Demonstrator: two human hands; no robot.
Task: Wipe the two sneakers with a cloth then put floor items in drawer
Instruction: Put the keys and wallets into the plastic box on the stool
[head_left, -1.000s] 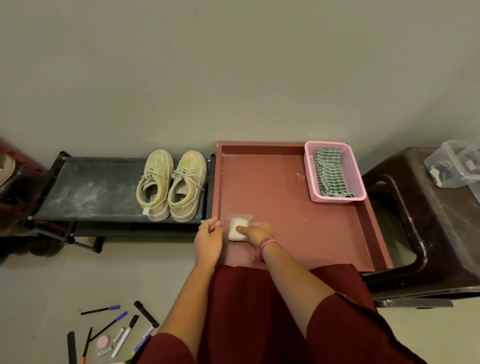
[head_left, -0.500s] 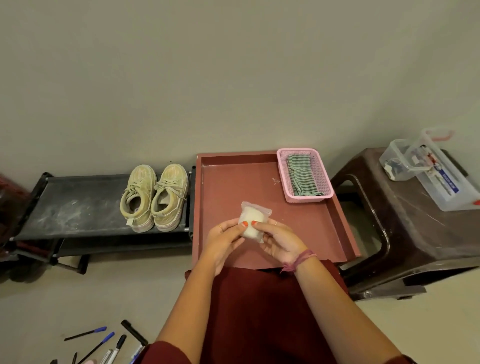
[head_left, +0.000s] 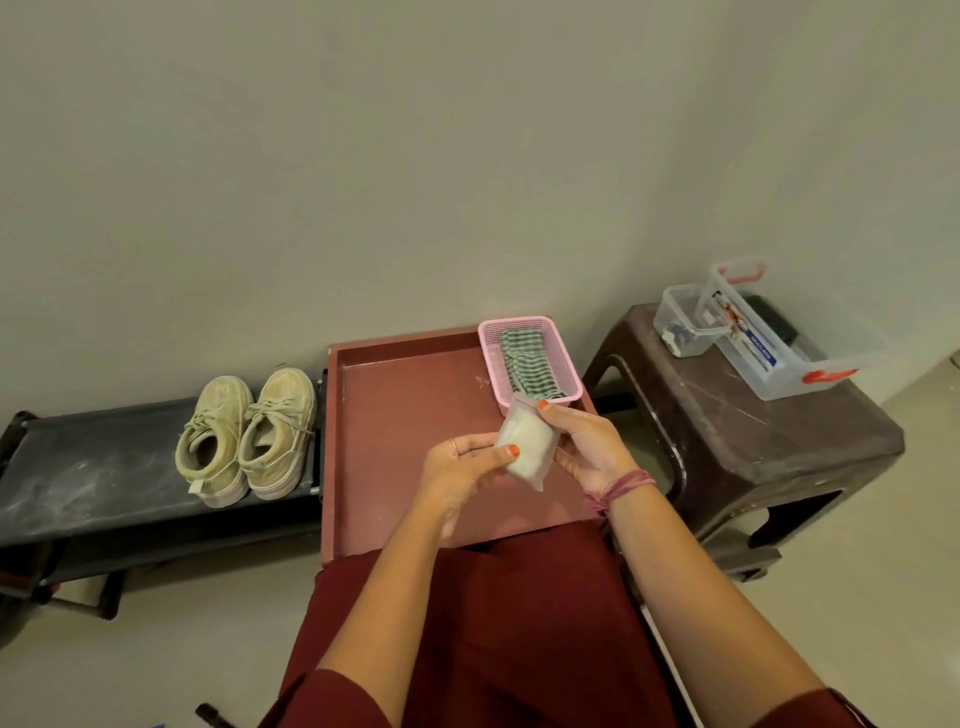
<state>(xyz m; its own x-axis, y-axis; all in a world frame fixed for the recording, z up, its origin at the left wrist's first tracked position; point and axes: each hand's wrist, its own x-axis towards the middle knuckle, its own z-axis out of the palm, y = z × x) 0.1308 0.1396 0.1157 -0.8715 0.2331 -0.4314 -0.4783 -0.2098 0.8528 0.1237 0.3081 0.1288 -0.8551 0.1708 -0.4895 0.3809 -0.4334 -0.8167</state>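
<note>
Both the left hand (head_left: 462, 460) and right hand (head_left: 584, 447) clasp one pouch (head_left: 524, 447), contents unclear, hiding part of the pink basket (head_left: 530, 325); two sneakers (head_left: 247, 434) at left.

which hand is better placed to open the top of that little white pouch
Probably the right hand: its fingers already pinch the pouch at its upper edge. The left hand grips the middle from the side, so it suits steadying.
</note>
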